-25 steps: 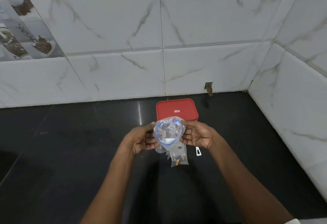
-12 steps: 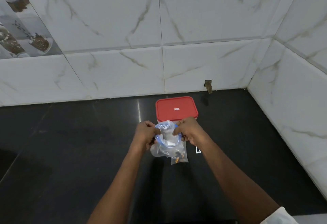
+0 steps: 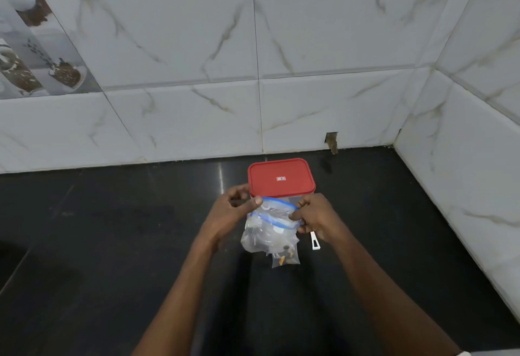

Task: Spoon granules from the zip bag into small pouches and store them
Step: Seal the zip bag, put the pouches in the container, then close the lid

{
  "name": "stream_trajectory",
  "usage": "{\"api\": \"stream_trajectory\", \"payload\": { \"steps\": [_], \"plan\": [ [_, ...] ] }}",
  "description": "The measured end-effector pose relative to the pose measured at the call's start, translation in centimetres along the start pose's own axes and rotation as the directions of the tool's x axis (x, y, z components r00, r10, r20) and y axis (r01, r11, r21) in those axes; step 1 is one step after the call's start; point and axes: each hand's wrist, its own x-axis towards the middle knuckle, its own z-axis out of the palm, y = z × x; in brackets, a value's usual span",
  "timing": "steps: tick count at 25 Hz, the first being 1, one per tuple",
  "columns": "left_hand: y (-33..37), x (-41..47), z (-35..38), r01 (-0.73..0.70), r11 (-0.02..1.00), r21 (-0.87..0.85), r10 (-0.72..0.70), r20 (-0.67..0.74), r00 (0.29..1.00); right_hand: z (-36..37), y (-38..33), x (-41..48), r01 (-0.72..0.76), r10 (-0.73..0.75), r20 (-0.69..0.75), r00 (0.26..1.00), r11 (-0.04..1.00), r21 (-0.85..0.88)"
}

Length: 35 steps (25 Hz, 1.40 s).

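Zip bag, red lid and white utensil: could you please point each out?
zip bag (image 3: 261, 239), head view, clear lower body.
red lid (image 3: 270, 185), head view, middle of top.
white utensil (image 3: 315, 243), head view, its visible end.

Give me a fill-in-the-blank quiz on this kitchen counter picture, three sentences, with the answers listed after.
The left hand and right hand pinch the bag, whose zip is ___ in colour.
The lid behind the bag is ___ in colour.
The counter under everything is ___ in colour.
Missing words: blue; red; black.
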Motion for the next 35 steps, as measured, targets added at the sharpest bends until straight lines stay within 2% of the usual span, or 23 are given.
{"api": "stream_trajectory", "payload": {
  "steps": [2, 4, 6, 9, 11, 12, 15, 18, 21, 23, 26, 28, 30, 33, 35],
  "plan": [
    [-1.0, 0.4, -1.4, -0.021, 0.997, 0.078, 0.011, 0.127, 0.992, -1.1, -0.4, -0.3, -0.078, 0.042, 0.163, 0.986, 0.972, 0.224],
    [-2.0, 0.2, -1.5, 0.002, 0.997, 0.077, -0.024, 0.275, 0.961, -1.4, -0.9, -0.4, -0.127, 0.060, 0.236, 0.970, 0.952, 0.278],
    [-2.5, -0.1, -0.9, -0.001, 1.000, -0.008, 0.004, 0.374, 0.928, -1.1, -1.2, -0.2, -0.172, 0.091, 0.252, 0.964, 0.932, 0.319],
    [-3.5, -0.3, -0.4, -0.004, 0.979, -0.206, 0.081, 0.366, 0.927, -0.7, -1.3, 0.5, -0.288, 0.163, 0.272, 0.948, 0.803, 0.523],
    [-3.5, -0.6, -0.3, -0.026, 0.967, -0.254, 0.119, 0.358, 0.926, -0.4, -1.6, 0.7, -0.321, 0.198, 0.265, 0.944, 0.742, 0.588],
    [-3.3, -0.8, 0.0, -0.043, 0.965, -0.259, 0.128, 0.321, 0.938, -0.1, -1.8, 0.8, -0.308, 0.200, 0.243, 0.949, 0.752, 0.583],
    [-2.8, -0.8, 0.8, -0.025, 0.953, -0.302, 0.041, 0.047, 0.998, 0.2, -2.3, 0.2, -0.241, 0.169, 0.189, 0.967, 0.843, 0.480],
    [-3.3, -0.4, 0.0, -0.002, 0.953, -0.302, -0.014, -0.052, 0.999, -1.2, -2.4, 0.0, -0.192, 0.152, 0.141, 0.978, 0.921, 0.340],
    [-4.3, -0.6, -1.2, 0.050, 0.959, -0.280, -0.070, -0.060, 0.996, -3.4, -2.2, 0.2, -0.153, 0.144, 0.067, 0.987, 0.972, 0.176],
    [-5.0, -0.8, -1.3, 0.071, 0.954, -0.293, -0.087, -0.043, 0.995, -4.6, -2.0, 0.1, -0.147, 0.139, 0.085, 0.987, 0.985, 0.094],
    [-5.6, -0.7, -1.3, 0.073, 0.900, -0.431, -0.023, 0.122, 0.992, -5.1, -1.6, 0.1, -0.101, 0.096, 0.136, 0.986, 0.994, 0.032],
    [-5.4, -0.6, -1.1, 0.070, 0.849, -0.523, 0.001, 0.135, 0.991, -4.9, -1.3, 0.2, -0.068, 0.072, 0.152, 0.986, 0.997, -0.027],
    [-4.9, -0.4, -0.5, 0.010, 0.807, -0.590, -0.031, -0.025, 0.999, -4.8, -1.2, -0.1, -0.018, 0.022, 0.198, 0.980, 1.000, -0.020],
    [-4.4, -0.3, 0.4, -0.072, 0.822, -0.566, -0.069, -0.225, 0.972, -4.5, -1.7, -1.1, 0.063, -0.132, 0.315, 0.940, 0.973, 0.222],
    [-4.5, -0.3, 0.4, -0.092, 0.830, -0.550, -0.084, -0.286, 0.954, -4.2, -2.4, -1.5, 0.184, -0.270, 0.246, 0.931, 0.929, 0.322]
  ]
}}
